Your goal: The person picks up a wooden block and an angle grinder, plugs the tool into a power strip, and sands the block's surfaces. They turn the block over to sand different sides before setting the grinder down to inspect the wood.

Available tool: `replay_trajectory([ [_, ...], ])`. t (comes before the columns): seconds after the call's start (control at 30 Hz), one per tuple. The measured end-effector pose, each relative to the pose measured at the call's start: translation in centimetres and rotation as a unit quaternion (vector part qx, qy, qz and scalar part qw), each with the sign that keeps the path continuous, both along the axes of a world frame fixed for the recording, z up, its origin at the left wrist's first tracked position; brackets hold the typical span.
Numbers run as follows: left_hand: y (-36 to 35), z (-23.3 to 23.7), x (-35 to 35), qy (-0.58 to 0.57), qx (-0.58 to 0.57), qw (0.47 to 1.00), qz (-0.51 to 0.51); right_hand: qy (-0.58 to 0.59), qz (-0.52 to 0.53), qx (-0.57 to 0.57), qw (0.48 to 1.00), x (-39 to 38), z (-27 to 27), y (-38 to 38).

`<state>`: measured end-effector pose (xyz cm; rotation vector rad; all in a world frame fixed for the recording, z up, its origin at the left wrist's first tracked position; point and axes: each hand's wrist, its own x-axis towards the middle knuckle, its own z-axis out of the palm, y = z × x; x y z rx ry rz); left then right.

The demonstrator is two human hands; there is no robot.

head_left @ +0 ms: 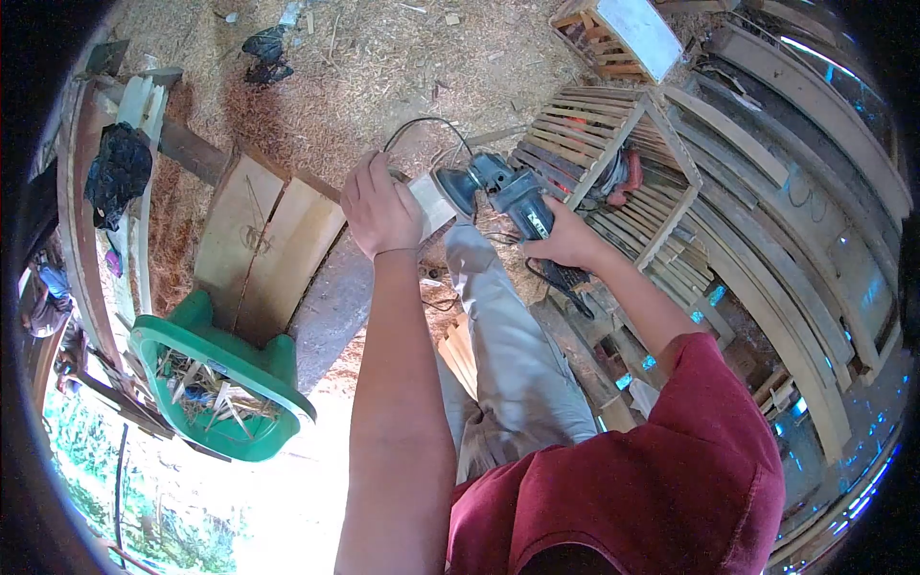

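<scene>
Nearest the camera, both forearms reach out over the grey-trousered knees, and the trouble I would expect sits where they meet. Left hand (pixel 381 206) is closed, knuckles up, pinching a small pale piece (pixel 428 203) by one end; the other end touches the pad of the sander (pixel 498 187). Fingertips that close to the pad could be scraped if the piece slips or is snatched. Held in the air with nothing under it, the piece could also be flung off. Right hand (pixel 565 240) is wrapped shut round the sander's body, wrist bent inward, with the pad turned toward the left hand. Loose trouser cloth lies just beneath the tool and could catch. The cord (pixel 422 123) loops up behind the left hand and might snag on the fingers or drag the tool off line. Beyond the hands stands a slatted crate (pixel 594 134). To the left lie two planks (pixel 259 240) and a green chair (pixel 220 383). Farthest out, sawdust (pixel 383 67) covers the floor, which may make for poor footing.
</scene>
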<state>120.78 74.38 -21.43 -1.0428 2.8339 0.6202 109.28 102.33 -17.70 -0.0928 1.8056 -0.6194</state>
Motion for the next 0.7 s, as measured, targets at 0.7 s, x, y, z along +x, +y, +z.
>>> replay_trajectory([
  [0.7,0.0,-1.3,0.6,0.086,-0.047,0.995,-0.022,0.011,-0.286,-0.045,0.957,1.5,0.4,3.1],
])
